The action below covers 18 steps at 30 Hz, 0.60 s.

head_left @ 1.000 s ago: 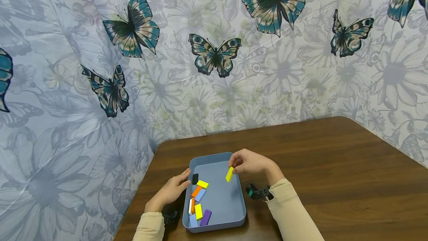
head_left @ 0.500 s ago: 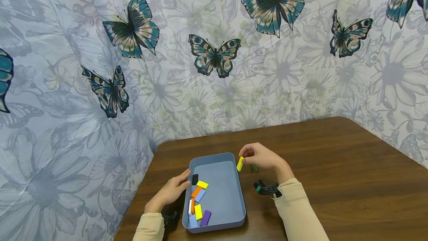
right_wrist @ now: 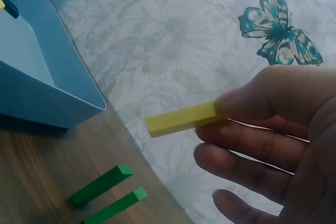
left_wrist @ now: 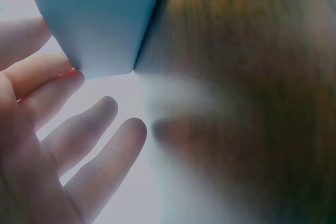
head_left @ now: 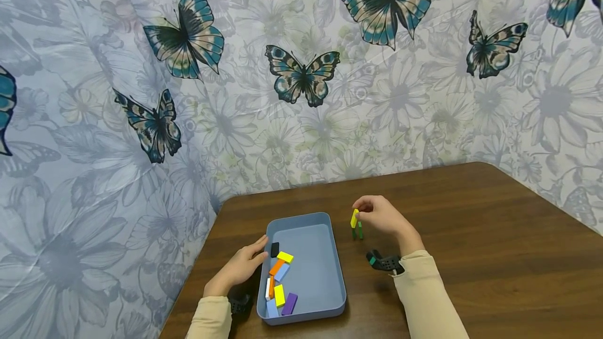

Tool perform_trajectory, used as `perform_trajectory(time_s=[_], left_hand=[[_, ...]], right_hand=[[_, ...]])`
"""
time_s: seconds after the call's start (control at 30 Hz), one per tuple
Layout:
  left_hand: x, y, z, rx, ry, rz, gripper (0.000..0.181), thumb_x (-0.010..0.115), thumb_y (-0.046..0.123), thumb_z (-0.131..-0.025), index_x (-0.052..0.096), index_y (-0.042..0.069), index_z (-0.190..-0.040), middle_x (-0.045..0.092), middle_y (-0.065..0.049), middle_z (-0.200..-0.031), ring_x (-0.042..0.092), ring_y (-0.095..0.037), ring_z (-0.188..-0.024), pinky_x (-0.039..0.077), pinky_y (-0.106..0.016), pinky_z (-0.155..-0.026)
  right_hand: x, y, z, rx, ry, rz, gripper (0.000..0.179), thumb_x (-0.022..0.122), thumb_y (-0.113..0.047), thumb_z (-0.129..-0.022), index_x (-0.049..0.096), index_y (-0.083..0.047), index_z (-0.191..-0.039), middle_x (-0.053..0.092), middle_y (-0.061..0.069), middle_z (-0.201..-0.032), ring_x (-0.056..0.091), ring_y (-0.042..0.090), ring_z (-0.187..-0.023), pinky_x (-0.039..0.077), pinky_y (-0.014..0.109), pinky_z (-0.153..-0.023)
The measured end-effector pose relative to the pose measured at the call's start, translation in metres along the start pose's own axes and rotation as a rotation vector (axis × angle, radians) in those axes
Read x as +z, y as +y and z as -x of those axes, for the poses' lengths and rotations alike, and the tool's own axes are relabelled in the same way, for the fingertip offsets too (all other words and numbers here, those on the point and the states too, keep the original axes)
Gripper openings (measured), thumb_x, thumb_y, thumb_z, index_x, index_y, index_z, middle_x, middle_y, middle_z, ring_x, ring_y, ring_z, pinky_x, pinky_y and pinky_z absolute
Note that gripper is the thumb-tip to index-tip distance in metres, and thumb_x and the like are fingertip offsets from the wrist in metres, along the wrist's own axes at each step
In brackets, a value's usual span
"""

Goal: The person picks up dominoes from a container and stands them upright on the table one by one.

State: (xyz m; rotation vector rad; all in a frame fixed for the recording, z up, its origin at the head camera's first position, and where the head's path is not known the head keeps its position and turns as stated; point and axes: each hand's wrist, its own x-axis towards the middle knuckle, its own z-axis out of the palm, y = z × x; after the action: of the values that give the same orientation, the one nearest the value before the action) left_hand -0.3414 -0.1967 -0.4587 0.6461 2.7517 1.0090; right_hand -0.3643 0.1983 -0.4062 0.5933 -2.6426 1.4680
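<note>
Yellow block (right_wrist: 181, 120) is in the right hand (head_left: 386, 219), one end pinched between thumb and fingers, other end sticking out free. It's outside the tray (head_left: 313, 260), just above two upright green blocks (right_wrist: 102, 186) on the table (head_left: 471, 255); right wrist view shows a gap to them. Left hand (head_left: 240, 268) well apart from the block, fingers extended, fingertips against the tray's outer side. Block: plain yellow, slim, rectangular, straight edges, flat faces, tilted in head view.
</note>
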Motion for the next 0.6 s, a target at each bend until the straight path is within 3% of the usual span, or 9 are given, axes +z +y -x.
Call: perform_trajectory(time_s=[0.4,0.6], left_hand=[[-0.001,-0.001,-0.001,0.005,-0.002,-0.015,0.054,0.041,0.031,-0.095,0.024,0.011,-0.141,0.018,-0.006,-0.148,0.022,-0.028,-0.134,0.026,-0.052,-0.103],[-0.001,0.000,0.001,0.006,-0.007,-0.017,0.054,0.040,0.032,-0.095,0.023,0.011,-0.142,0.017,-0.006,-0.148,0.022,-0.028,-0.134,0.027,-0.051,-0.103]], right_hand=[[-0.009,0.006,0.006,0.014,0.118,0.026,0.017,0.057,-0.013,-0.086,0.060,-0.011,-0.102,0.060,0.006,-0.094,0.054,0.020,-0.086,0.046,0.030,-0.072],[-0.010,0.022,0.007,0.029,0.148,-0.002,0.018,0.057,-0.012,-0.085,0.061,-0.011,-0.103,0.061,0.007,-0.095,0.056,0.020,-0.086,0.046,0.029,-0.070]])
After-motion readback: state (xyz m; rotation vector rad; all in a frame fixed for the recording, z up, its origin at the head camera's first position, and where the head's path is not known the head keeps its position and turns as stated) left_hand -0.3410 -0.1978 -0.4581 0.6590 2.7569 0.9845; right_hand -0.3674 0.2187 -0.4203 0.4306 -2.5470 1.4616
